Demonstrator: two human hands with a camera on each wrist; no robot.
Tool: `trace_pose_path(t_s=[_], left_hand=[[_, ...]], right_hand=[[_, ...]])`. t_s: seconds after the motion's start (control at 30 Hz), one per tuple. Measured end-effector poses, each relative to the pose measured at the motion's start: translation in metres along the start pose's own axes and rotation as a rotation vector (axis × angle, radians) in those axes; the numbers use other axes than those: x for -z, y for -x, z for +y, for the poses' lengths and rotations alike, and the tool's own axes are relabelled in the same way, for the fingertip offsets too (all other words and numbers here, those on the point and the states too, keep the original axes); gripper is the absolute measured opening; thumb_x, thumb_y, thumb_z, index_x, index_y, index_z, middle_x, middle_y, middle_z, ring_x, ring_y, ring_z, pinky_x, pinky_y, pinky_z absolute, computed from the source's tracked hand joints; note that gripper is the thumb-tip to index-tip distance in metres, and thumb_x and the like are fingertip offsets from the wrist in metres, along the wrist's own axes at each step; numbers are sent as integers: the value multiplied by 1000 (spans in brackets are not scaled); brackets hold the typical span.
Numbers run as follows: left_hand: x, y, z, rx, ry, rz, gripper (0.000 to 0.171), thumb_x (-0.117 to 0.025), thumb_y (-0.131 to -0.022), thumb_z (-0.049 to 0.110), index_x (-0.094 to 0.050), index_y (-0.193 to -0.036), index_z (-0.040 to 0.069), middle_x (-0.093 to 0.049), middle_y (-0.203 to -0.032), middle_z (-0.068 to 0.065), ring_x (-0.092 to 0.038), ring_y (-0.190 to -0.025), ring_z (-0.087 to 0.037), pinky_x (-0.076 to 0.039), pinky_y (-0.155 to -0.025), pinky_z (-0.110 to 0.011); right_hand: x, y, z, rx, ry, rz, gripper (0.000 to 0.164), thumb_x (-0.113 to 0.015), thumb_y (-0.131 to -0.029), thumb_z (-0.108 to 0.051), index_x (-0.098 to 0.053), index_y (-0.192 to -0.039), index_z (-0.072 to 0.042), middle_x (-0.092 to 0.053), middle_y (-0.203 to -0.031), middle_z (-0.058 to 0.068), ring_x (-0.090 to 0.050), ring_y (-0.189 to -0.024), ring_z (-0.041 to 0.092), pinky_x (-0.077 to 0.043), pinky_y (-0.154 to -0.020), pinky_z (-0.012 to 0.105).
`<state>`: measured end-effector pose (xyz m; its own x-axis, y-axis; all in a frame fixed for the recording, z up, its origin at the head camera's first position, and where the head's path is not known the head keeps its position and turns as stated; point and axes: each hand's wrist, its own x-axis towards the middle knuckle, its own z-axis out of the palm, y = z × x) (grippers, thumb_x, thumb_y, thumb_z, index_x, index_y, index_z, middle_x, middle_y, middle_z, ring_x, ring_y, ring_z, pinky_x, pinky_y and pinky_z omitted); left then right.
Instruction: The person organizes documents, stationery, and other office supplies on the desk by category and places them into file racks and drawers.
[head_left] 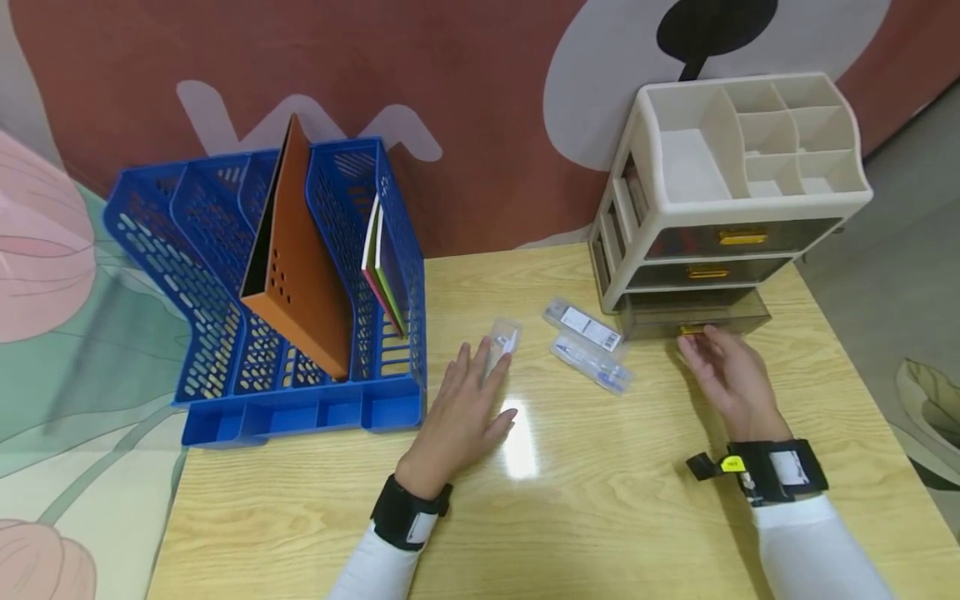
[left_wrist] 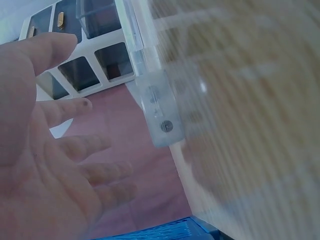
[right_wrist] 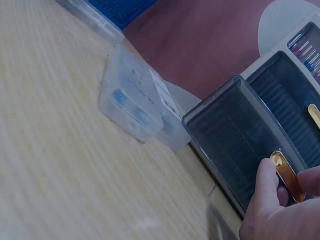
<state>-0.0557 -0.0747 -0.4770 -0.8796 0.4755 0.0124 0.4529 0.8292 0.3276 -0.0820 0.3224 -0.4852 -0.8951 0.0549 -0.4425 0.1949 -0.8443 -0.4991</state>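
Observation:
My right hand (head_left: 733, 382) pinches the gold handle (right_wrist: 287, 176) of the bottom smoky drawer (head_left: 651, 315). That drawer sticks out from the white desk organizer (head_left: 663, 187). My left hand (head_left: 459, 421) is over the table with its fingers spread and straight, fingertips at a small clear plastic case (head_left: 507, 333). The same case (left_wrist: 159, 107) appears beyond the fingers in the left wrist view. Between the hands lie two more clear cases: one with a white label (head_left: 585, 325), the other with blue items inside (head_left: 592, 364).
A blue file rack (head_left: 300, 417) stands at the left, holding an orange binder (head_left: 307, 292) and some thin booklets (head_left: 382, 275). Two upper drawers with gold handles (head_left: 742, 237) are shut in the organizer. Patterned cloth (head_left: 480, 100) hangs behind the wooden table (head_left: 570, 517).

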Motion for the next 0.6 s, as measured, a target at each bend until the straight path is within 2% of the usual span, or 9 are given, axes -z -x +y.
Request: trace_pose_path(t_s=[0.43, 0.6], left_hand=[[1, 2, -3, 30, 17, 31, 74, -65, -100, 43, -35, -162, 15, -23, -170, -20, -23, -155, -48, -29, -122, -63], [2, 1, -2, 30, 24, 40, 73, -64, -100, 42, -36, -161, 14, -24, -170, -20, -23, -155, -48, -29, -122, -63]], right_hand=[[13, 26, 4, -1, 69, -5, 12, -55, -105, -2, -51, -115, -7, -53, -116, 9, -63, -107, 19, -53, -105, 26], [17, 33, 5, 7, 55, -13, 8, -54, -105, -1, -53, -112, -5, -54, -115, 9, -64, -106, 20, -53, -104, 27]])
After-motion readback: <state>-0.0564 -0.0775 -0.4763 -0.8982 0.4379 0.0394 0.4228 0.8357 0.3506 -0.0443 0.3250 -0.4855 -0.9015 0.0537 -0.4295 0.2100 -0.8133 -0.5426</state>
